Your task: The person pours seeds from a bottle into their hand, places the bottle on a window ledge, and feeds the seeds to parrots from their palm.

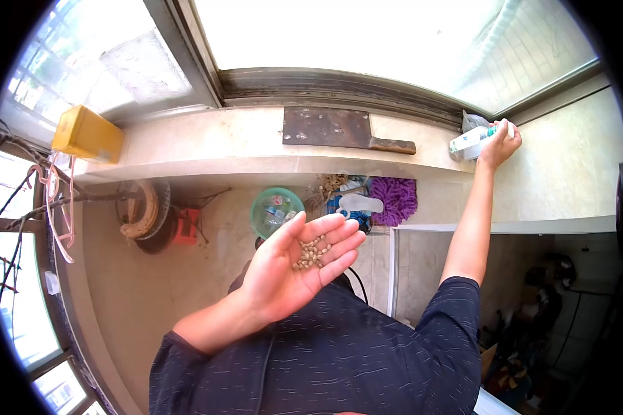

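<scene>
Extending beneath the window, the long, cream, smooth-topped ledge point(208, 140) is supporting a flat, dark brown, cleaver-shaped board point(327, 128). Below it, a round, pale green plastic basin point(255, 207) is holding clear bottles. Lower centre, my left hand point(277, 277) is lying palm up, its fingers slightly apart and not clamping. At the ledge's right end, my right hand point(503, 140) is closing around the upper part of a white plastic container with green trim point(469, 144), which is leaning. I am judging its walls to be light and somewhat flexible; the body, gripped with moderate pressure, is offering the surest hold, though smooth plastic may be slipping under damp fingers. Smallest, the loose, pale beige, oval seeds point(311, 253) are resting in my left palm, near the finger bases. They are probably weighing little, feeling hard and dry, and rolling readily; a level, cupped palm is suiting them, while single seeds are calling for a light fingertip pinch.
</scene>
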The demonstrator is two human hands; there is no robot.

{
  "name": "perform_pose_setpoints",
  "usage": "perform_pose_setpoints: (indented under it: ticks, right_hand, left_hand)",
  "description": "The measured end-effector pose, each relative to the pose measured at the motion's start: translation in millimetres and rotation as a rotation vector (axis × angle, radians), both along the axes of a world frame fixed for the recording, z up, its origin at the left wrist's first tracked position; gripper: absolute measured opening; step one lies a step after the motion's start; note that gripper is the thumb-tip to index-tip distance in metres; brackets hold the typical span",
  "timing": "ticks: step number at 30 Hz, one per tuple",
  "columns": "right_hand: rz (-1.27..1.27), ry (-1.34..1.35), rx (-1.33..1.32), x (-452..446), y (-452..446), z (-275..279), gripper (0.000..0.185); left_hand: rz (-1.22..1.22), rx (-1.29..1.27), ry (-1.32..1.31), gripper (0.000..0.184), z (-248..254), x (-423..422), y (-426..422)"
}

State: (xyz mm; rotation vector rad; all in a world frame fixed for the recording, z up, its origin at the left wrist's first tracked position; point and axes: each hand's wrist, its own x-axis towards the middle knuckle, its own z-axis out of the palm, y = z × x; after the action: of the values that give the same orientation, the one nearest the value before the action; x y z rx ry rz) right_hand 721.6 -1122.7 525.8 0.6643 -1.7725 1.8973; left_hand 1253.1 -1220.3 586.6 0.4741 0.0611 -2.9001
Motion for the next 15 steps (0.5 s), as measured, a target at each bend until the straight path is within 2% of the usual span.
perform_pose_setpoints:
  ticks: [4, 10, 12, 15]
  right_hand:
    - [-0.099, 0.065, 0.050, -3.4, -4.2, -2.5, 0.039]
    - [-0.053, 0.043, 0.012, 0.7, -3.8, -3.5, 0.039]
    - [-0.033, 0.102, 0.010, -4.9, -3.4, -4.8, 0.045]
    - [-0.129, 0.033, 0.022, 12.0, -10.2, 0.8, 0.045]
  left_hand:
    - [-0.001, 0.003, 0.009, 0.052, -0.9, 2.1, 1.1]
    - [0.001, 0.008, 0.008, 0.053, -0.9, 2.3, 1.9]
    - [0.000, 0.015, 0.004, 0.053, -0.5, 2.6, 1.5]
    - [-0.002, 0.014, -0.035, 0.053, 4.0, 4.3, 0.5]
